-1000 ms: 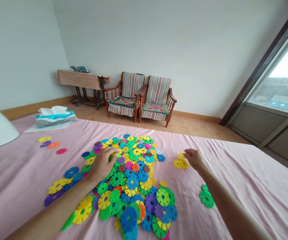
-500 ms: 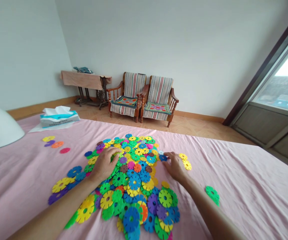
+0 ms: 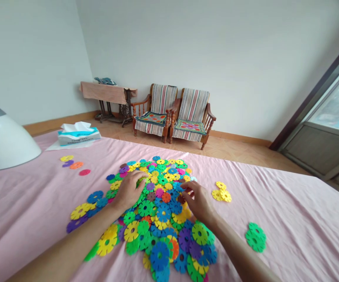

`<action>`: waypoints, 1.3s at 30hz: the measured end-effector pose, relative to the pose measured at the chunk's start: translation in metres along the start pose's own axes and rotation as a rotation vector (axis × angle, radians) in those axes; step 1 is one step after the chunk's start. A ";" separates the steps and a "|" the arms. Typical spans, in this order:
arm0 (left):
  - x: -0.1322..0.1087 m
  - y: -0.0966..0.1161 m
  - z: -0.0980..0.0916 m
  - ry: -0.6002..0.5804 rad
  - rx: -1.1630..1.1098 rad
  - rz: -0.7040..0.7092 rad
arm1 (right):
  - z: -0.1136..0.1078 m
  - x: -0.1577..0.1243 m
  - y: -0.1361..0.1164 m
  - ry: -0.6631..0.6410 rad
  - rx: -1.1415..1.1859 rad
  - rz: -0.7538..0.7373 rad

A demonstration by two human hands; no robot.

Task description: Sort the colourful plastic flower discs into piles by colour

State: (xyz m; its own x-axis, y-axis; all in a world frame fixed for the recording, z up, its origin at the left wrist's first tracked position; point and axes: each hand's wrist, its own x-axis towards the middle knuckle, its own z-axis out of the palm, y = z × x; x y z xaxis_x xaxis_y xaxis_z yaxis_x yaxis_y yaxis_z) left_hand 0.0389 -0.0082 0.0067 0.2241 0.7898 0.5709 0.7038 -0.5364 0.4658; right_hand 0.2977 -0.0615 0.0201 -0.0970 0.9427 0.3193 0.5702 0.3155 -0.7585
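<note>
A heap of flat plastic snowflake discs (image 3: pixel 163 213), notched and holed, spreads over the pink cloth in blue, green, yellow, purple and other colours. On the upper left part of this heap rests my left hand (image 3: pixel 130 190), its fingers curved and its thumb apart from them. Discs show through the gap there, and I see none gripped. My right hand (image 3: pixel 198 199) reaches over the heap's right side, fingers bent and spread from the thumb, close to blue and brown discs. Its fingertips partly cover the discs beneath them.
Loose yellow discs (image 3: pixel 222 194) and green discs (image 3: pixel 256 237) lie to the right. A pink disc (image 3: pixel 84 172) lies left, near a few others. Beyond are a tissue box (image 3: pixel 79 136) and a white rounded object (image 3: pixel 7 143). Two wooden armchairs (image 3: pixel 191 127) stand past the cloth (image 3: pixel 289 203).
My right hand has moved left from the heap's edge onto its right side. My left hand stays nearly in place. The view has turned slightly left.
</note>
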 end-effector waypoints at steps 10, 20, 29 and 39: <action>-0.001 0.002 0.000 0.001 -0.001 -0.005 | 0.004 -0.005 0.004 0.029 -0.262 -0.090; -0.002 -0.001 0.001 0.007 0.005 -0.008 | 0.005 -0.006 0.015 0.018 -0.210 -0.123; -0.001 -0.002 0.001 0.001 0.004 -0.002 | -0.007 -0.002 0.015 0.066 0.147 0.152; -0.001 -0.003 0.002 -0.008 -0.001 0.007 | -0.006 -0.003 0.027 0.019 0.179 0.259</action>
State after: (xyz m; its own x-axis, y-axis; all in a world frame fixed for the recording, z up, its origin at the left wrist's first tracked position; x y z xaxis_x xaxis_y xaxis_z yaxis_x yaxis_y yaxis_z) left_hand 0.0381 -0.0067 0.0041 0.2343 0.7883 0.5690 0.7017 -0.5422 0.4622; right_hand 0.3188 -0.0563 0.0021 0.0495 0.9925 0.1116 0.4212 0.0806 -0.9034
